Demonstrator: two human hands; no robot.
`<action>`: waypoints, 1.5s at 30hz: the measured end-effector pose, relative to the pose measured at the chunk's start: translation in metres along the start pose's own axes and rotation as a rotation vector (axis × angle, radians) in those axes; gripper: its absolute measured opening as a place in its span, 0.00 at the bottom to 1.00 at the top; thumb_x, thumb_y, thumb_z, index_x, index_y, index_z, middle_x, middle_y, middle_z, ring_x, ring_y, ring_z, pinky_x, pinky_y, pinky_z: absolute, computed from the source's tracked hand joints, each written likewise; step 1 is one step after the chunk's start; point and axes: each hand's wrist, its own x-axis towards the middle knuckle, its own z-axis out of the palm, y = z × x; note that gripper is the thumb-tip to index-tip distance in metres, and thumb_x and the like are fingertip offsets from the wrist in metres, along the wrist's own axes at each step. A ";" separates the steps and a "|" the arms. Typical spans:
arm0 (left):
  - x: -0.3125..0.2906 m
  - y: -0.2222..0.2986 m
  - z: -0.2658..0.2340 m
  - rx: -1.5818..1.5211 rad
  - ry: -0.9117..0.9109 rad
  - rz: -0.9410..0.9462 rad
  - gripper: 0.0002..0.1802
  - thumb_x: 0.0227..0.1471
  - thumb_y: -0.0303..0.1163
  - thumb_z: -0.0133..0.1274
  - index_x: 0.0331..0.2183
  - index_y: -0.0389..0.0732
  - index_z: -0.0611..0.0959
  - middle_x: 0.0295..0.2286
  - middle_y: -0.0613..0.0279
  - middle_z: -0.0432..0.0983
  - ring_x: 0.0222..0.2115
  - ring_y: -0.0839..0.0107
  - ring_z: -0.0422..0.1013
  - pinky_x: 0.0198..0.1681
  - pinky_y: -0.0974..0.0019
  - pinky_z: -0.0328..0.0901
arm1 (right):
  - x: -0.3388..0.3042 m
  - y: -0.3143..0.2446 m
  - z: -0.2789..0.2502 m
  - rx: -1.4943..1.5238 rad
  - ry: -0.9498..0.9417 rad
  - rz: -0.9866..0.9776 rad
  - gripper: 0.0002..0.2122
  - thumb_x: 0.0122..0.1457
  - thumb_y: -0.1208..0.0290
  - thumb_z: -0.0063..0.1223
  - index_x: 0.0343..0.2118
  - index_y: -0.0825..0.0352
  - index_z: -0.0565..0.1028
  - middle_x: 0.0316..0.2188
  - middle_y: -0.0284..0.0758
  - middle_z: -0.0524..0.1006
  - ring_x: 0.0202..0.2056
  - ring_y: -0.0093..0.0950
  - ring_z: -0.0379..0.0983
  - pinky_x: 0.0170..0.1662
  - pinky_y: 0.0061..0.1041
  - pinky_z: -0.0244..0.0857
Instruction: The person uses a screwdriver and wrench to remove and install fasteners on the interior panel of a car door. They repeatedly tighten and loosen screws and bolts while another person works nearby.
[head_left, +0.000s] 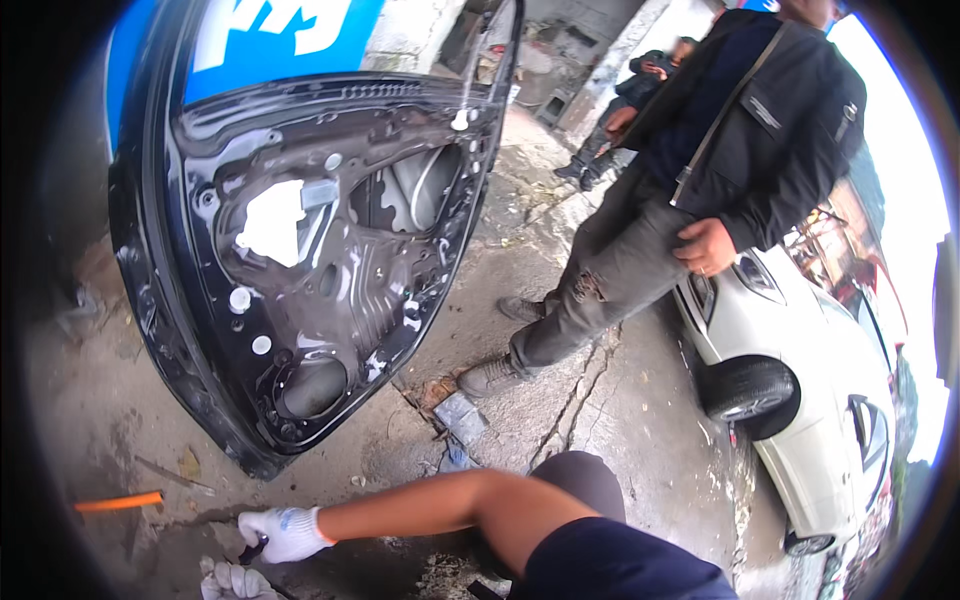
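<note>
- Gripping a small dark piece point(254, 549), the right hand point(287, 533), in a white glove, has its fingers closed in on it; the piece sits low, just above or on the ground, cannot tell which.
- Left hand point(235, 582), likewise gloved, is just beside the right, toward the lower rim; fingers look bent, but whether it too has hold of the piece cannot be told.
- Step in hand, my judgement: close handling of that piece, both hands together at ground level.
- Next move, as judged: calls for a steady right pinch and a clear view, since the gloves cover most of the piece.
- Left of the hands: orange strip point(120, 502) on the ground, near.
- Beyond the hands: black car door point(385, 300), upright, inner metal bare; neither hand touches it.
- Right of the door, farther from the hands: grey block point(460, 418) on the ground, standing person point(690, 150) just past it.
- Far right, well apart from the hands: white car point(815, 400).
</note>
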 end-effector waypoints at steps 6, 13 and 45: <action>0.027 -0.012 -0.008 -0.117 0.026 0.068 0.11 0.65 0.27 0.51 0.47 0.35 0.78 0.28 0.65 0.72 0.27 0.75 0.67 0.32 0.71 0.67 | -0.079 -0.014 -0.059 0.418 0.378 0.016 0.13 0.72 0.58 0.58 0.49 0.60 0.73 0.27 0.26 0.74 0.23 0.16 0.70 0.27 0.21 0.67; 0.008 -0.039 0.018 -0.304 -0.055 0.036 0.16 0.64 0.23 0.49 0.51 0.27 0.77 0.52 0.42 0.77 0.54 0.48 0.75 0.67 0.48 0.67 | -0.131 -0.045 -0.077 0.546 -0.248 0.127 0.21 0.72 0.66 0.57 0.64 0.67 0.72 0.37 0.31 0.79 0.34 0.21 0.78 0.38 0.24 0.76; -0.001 -0.052 0.050 0.100 0.204 0.541 0.14 0.73 0.27 0.43 0.55 0.33 0.74 0.44 0.52 0.78 0.42 0.64 0.77 0.50 0.58 0.78 | -0.088 -0.028 -0.041 -0.608 0.284 -0.554 0.20 0.68 0.55 0.58 0.54 0.65 0.81 0.35 0.44 0.85 0.34 0.42 0.84 0.40 0.39 0.79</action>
